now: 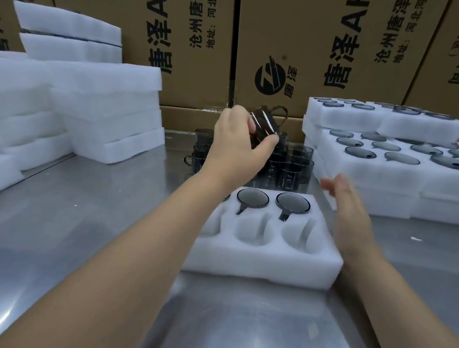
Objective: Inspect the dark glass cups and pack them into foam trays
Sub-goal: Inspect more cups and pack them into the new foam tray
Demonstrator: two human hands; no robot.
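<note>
Head view: the left hand (238,144) pinches a cup (264,122) between thumb and curled fingers. The cup is tilted on its side above the loose cups (291,164) at the far middle, likely so its wall can be checked. The right hand (348,206) hovers, fingers straight and together, just right of the tray (257,260), probably ready to receive the cup. The tray's near pockets are empty.

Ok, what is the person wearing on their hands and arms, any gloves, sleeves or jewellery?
Nothing that shows. The left hand and right hand are bare, with no gloves. The left forearm and right forearm are bare too, with no sleeve or cuff as far as the frame edge. No watch, bracelet or ring is visible on the sides facing the camera.
</note>
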